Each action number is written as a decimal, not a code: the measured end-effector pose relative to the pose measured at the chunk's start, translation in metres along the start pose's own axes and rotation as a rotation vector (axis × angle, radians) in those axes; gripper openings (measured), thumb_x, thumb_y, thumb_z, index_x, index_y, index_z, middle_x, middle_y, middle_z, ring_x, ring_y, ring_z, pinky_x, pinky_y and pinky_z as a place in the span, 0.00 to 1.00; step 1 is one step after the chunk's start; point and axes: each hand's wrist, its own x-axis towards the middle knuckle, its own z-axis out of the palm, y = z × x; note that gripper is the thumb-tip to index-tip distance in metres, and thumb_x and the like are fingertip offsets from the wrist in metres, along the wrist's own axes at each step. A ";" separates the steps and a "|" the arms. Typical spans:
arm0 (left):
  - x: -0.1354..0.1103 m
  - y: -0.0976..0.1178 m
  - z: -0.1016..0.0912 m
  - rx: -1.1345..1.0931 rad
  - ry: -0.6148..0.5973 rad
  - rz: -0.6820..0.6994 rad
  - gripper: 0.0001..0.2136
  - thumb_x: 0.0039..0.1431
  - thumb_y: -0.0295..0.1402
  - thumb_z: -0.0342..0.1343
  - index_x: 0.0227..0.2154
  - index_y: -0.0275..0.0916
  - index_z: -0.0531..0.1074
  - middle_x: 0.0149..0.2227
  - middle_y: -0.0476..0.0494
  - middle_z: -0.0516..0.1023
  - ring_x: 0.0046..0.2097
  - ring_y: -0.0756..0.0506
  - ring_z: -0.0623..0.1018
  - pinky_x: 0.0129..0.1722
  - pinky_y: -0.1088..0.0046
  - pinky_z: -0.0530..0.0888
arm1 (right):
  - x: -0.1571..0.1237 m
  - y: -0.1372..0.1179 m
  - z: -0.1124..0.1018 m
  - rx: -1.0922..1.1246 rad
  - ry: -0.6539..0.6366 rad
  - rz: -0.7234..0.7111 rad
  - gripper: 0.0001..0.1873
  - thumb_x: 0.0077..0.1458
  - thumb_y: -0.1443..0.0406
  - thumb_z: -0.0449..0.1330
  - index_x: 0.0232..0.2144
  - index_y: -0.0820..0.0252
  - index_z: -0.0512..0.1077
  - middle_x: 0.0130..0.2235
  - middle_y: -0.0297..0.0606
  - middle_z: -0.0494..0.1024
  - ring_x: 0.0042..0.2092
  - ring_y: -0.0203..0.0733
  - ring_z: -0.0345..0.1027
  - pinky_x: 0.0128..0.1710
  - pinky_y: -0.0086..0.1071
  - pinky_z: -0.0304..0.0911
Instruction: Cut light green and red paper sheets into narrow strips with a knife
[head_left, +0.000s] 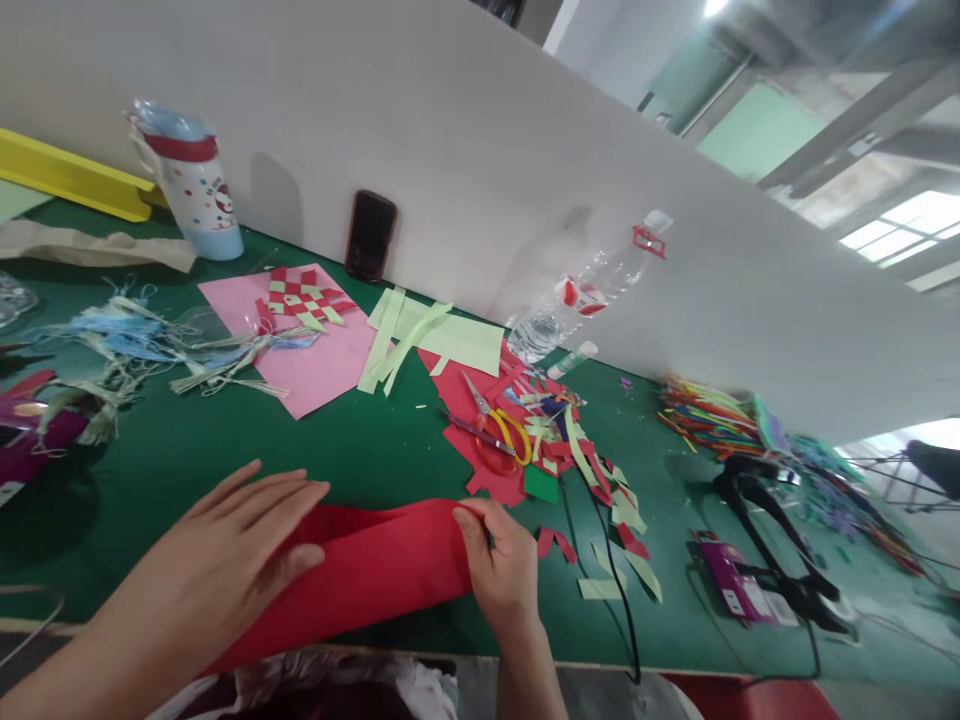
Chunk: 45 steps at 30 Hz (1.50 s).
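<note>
A sheet of red paper (375, 565), folded or curled over along its length, is held just above the front edge of the green table. My right hand (499, 570) pinches its right end, thumb on the near face. Over its left part lies my left hand (247, 550), fingers stretched out and thumb apart; the palm hides some of the paper. Beyond the hands, yellow-handled scissors (506, 435) and a dark slim tool (476, 432) rest on red paper scraps (499, 485). A red-and-green woven paper piece (304, 297) sits on pink paper (322, 365).
Pale green strips (405, 325), a phone (371, 235), a water bottle (570, 295) and a blue-white flask (195, 185) stand or lie by the grey partition. Blue and cream tassels (127, 335) are at left. A black stand (780, 530) and cable (619, 575) are at right.
</note>
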 end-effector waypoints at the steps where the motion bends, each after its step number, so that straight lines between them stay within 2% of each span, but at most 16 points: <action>1: 0.008 0.009 -0.003 -0.007 -0.041 0.031 0.32 0.70 0.63 0.44 0.55 0.49 0.82 0.54 0.45 0.88 0.55 0.39 0.86 0.65 0.56 0.76 | 0.002 -0.003 -0.001 0.001 0.001 -0.019 0.13 0.71 0.64 0.60 0.34 0.56 0.81 0.28 0.34 0.83 0.28 0.39 0.79 0.32 0.25 0.72; 5: 0.025 0.031 -0.007 -0.047 -0.211 0.050 0.29 0.75 0.55 0.37 0.50 0.49 0.83 0.46 0.43 0.89 0.44 0.39 0.86 0.50 0.57 0.81 | 0.005 -0.012 -0.007 0.001 0.031 -0.064 0.13 0.72 0.64 0.60 0.34 0.56 0.80 0.28 0.34 0.83 0.28 0.38 0.79 0.32 0.25 0.71; 8: 0.028 0.034 -0.006 -0.062 -0.237 0.039 0.28 0.77 0.45 0.34 0.41 0.48 0.83 0.39 0.45 0.86 0.38 0.42 0.84 0.43 0.60 0.79 | 0.004 -0.015 -0.012 -0.009 0.054 -0.064 0.13 0.72 0.63 0.60 0.33 0.57 0.79 0.27 0.34 0.82 0.27 0.38 0.78 0.31 0.25 0.70; 10: 0.029 0.034 -0.005 -0.080 -0.257 0.032 0.27 0.76 0.42 0.34 0.38 0.47 0.83 0.37 0.46 0.84 0.37 0.43 0.83 0.42 0.63 0.78 | 0.003 -0.015 -0.014 -0.016 0.056 -0.060 0.14 0.73 0.62 0.61 0.32 0.57 0.79 0.27 0.34 0.82 0.27 0.38 0.77 0.30 0.25 0.69; 14: 0.028 0.035 -0.004 -0.120 -0.299 0.037 0.26 0.76 0.42 0.36 0.39 0.48 0.82 0.38 0.48 0.84 0.38 0.45 0.84 0.43 0.66 0.78 | 0.003 -0.014 -0.013 -0.031 0.068 -0.049 0.17 0.74 0.60 0.61 0.31 0.58 0.79 0.26 0.34 0.81 0.26 0.37 0.76 0.30 0.25 0.68; 19: 0.022 0.036 0.002 -0.128 -0.291 0.004 0.28 0.76 0.51 0.35 0.45 0.49 0.82 0.43 0.47 0.86 0.42 0.41 0.85 0.46 0.60 0.77 | 0.000 -0.013 -0.009 -0.081 0.109 -0.037 0.18 0.75 0.59 0.60 0.31 0.58 0.79 0.25 0.34 0.81 0.26 0.37 0.75 0.29 0.26 0.67; 25: 0.024 0.036 -0.002 -0.126 -0.396 -0.013 0.25 0.74 0.45 0.37 0.40 0.48 0.82 0.41 0.48 0.86 0.42 0.41 0.85 0.47 0.60 0.77 | -0.002 -0.013 -0.009 -0.092 0.132 -0.061 0.19 0.75 0.59 0.60 0.30 0.58 0.78 0.25 0.34 0.80 0.26 0.37 0.76 0.29 0.26 0.66; 30: 0.027 0.037 -0.008 -0.108 -0.424 -0.019 0.25 0.72 0.41 0.36 0.37 0.48 0.82 0.38 0.47 0.86 0.41 0.40 0.85 0.48 0.57 0.76 | -0.002 -0.015 -0.008 -0.083 0.129 -0.093 0.19 0.76 0.59 0.59 0.31 0.57 0.78 0.25 0.35 0.80 0.26 0.37 0.75 0.29 0.26 0.66; 35: 0.024 0.037 -0.005 -0.103 -0.429 -0.037 0.23 0.70 0.39 0.38 0.36 0.48 0.81 0.38 0.45 0.86 0.41 0.39 0.85 0.48 0.57 0.76 | -0.004 -0.016 -0.005 -0.037 0.116 -0.071 0.17 0.74 0.60 0.61 0.31 0.57 0.79 0.25 0.34 0.80 0.27 0.38 0.75 0.30 0.26 0.66; 38: 0.020 0.032 -0.002 -0.106 -0.406 -0.067 0.21 0.70 0.38 0.40 0.34 0.48 0.80 0.35 0.46 0.85 0.37 0.41 0.84 0.43 0.63 0.75 | -0.008 -0.008 -0.006 0.080 0.112 0.039 0.14 0.72 0.58 0.63 0.34 0.56 0.81 0.28 0.36 0.82 0.29 0.39 0.77 0.32 0.27 0.69; 40: 0.019 0.025 -0.002 -0.100 -0.381 -0.102 0.21 0.71 0.38 0.39 0.34 0.47 0.78 0.31 0.47 0.83 0.32 0.44 0.82 0.37 0.68 0.74 | -0.008 0.001 -0.008 0.266 0.134 0.178 0.15 0.70 0.51 0.65 0.42 0.55 0.82 0.33 0.38 0.83 0.33 0.42 0.79 0.33 0.29 0.72; 43: 0.022 0.015 -0.005 -0.141 -0.314 -0.184 0.21 0.75 0.42 0.37 0.36 0.48 0.76 0.27 0.51 0.79 0.28 0.46 0.79 0.31 0.71 0.70 | -0.006 0.009 -0.006 0.678 0.116 0.362 0.37 0.58 0.36 0.69 0.57 0.53 0.78 0.44 0.44 0.84 0.42 0.49 0.82 0.33 0.33 0.76; 45: 0.026 0.014 -0.006 -0.247 -0.246 -0.260 0.22 0.75 0.48 0.38 0.36 0.48 0.74 0.26 0.53 0.78 0.28 0.47 0.78 0.30 0.73 0.69 | -0.006 0.004 0.004 0.917 0.005 0.428 0.48 0.46 0.32 0.74 0.61 0.48 0.75 0.54 0.48 0.82 0.50 0.54 0.81 0.36 0.38 0.78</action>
